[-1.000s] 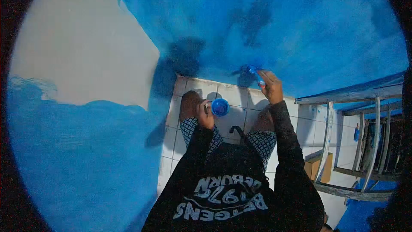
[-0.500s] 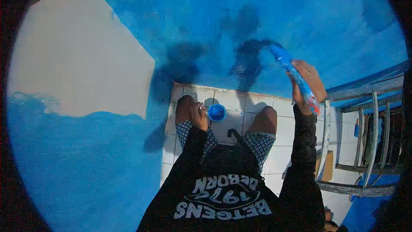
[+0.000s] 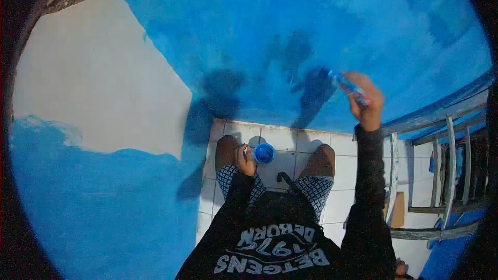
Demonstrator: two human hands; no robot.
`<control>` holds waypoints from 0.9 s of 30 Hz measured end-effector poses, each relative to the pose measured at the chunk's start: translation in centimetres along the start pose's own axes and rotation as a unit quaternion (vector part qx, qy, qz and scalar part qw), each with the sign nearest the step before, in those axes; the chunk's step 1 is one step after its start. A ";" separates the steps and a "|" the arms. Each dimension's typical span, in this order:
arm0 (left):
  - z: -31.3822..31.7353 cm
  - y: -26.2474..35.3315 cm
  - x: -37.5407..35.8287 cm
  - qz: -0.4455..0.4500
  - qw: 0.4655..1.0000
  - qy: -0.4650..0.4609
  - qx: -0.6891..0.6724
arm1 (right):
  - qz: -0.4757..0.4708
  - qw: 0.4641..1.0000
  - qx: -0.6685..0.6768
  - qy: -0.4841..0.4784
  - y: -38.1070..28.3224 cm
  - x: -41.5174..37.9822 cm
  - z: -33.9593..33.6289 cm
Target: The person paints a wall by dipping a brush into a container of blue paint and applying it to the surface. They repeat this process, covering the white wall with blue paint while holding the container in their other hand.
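Note:
My right hand [image 3: 369, 102] is closed around a paintbrush [image 3: 348, 87] with a blue, paint-smeared handle and red marks near its end. The brush's dark tip points up and left, right at the blue wall [image 3: 358, 26]. Beside my left knee, my left hand [image 3: 245, 159] has its fingers curled, with a small pale bit showing at the fingertips; I cannot tell what it is. Just to the right of those fingers is a small round cup of blue paint [image 3: 264, 153], low between my knees over the white tiles.
A wooden ladder-like frame [image 3: 450, 176] stands at the right, with brown cardboard [image 3: 398, 210] behind it. On the left, an unpainted pale area [image 3: 98, 78] borders the blue paint. White floor tiles [image 3: 340, 176] lie under me, and dark shadows fall on the wall.
My right hand and the brush have shifted slightly, the brush now less upright and its tip lower on the wall. The whole view has moved a little; my left hand stays beside the cup.

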State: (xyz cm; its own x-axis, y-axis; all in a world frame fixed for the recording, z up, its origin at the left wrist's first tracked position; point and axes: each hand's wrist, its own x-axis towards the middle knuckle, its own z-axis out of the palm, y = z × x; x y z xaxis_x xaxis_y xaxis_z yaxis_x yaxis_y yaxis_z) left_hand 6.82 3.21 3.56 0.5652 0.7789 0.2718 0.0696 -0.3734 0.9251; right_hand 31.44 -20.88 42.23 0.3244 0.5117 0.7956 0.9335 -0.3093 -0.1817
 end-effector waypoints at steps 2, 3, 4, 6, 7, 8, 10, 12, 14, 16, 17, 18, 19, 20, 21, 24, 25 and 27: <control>0.2 -0.9 -0.4 0.011 1.000 0.012 -0.007 | -0.015 0.999 0.015 0.049 -0.5 3.6 -2.5; 0.0 -0.6 -0.2 0.015 1.000 0.000 0.009 | -0.013 0.994 0.083 0.076 -0.9 5.5 -3.4; 0.0 -0.3 0.0 0.020 0.999 -0.013 0.026 | -0.011 0.983 0.149 0.104 -1.2 7.6 -4.3; 0.0 0.8 0.1 -0.007 0.999 -0.021 0.025 | -0.164 0.976 -0.004 0.145 -1.3 11.4 -6.7; 0.1 1.2 0.1 -0.036 0.999 -0.025 0.028 | -0.163 0.976 -0.008 0.148 -2.2 12.5 -8.1; 0.3 0.3 0.0 -0.032 0.999 -0.027 0.026 | -0.161 0.965 -0.116 0.170 -3.3 13.6 -9.2; 1.0 -3.3 -0.1 -0.029 0.999 -0.022 -0.003 | -0.160 0.942 -0.224 0.192 -4.8 15.0 -10.6; 0.9 -3.5 0.2 -0.018 0.999 -0.030 -0.008 | -0.287 0.872 -0.280 0.281 -5.5 15.7 -11.6; 0.6 -3.3 0.4 -0.009 0.999 -0.038 -0.011 | -0.272 0.878 -0.294 0.261 -5.9 15.2 -10.9; 0.4 -1.1 0.1 -0.048 0.998 -0.036 -0.027 | -0.238 0.924 -0.238 0.181 -5.1 14.3 -9.3; 0.2 -0.7 0.4 -0.046 0.998 -0.037 -0.028 | -0.254 0.922 -0.240 0.166 -4.7 13.7 -8.2; 0.1 -1.0 0.3 -0.054 0.998 -0.039 -0.008 | -0.271 0.920 -0.241 0.150 -4.3 12.9 -6.9; 0.0 -1.1 0.3 -0.061 0.997 -0.040 0.012 | -0.256 0.928 -0.247 0.114 -4.2 11.5 -5.8; 0.1 -0.9 0.3 -0.059 0.997 -0.040 0.008 | -0.241 0.934 -0.254 0.078 -4.5 9.9 -5.1; 0.1 -0.2 0.3 -0.063 0.997 -0.039 0.003 | -0.236 0.935 -0.259 0.045 -4.8 8.4 -4.5; -0.4 1.7 0.6 -0.058 0.997 -0.038 0.025 | -0.213 0.951 -0.226 0.003 -6.4 6.3 -4.7; -0.7 2.0 0.6 -0.051 0.996 -0.042 0.053 | -0.190 0.964 -0.186 -0.009 -6.7 6.2 -4.8; -0.7 2.1 0.8 -0.028 0.997 -0.029 0.063 | -0.182 0.972 -0.146 0.018 -7.2 7.3 -6.0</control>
State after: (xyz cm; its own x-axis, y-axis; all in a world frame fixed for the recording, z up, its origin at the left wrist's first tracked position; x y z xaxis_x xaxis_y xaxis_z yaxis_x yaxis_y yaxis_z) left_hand 6.83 3.40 5.93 0.6043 0.7707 0.2021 0.2021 -0.3936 0.8968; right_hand 26.17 -19.74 52.85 -0.0299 0.6025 0.7976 0.9007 -0.3297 0.2828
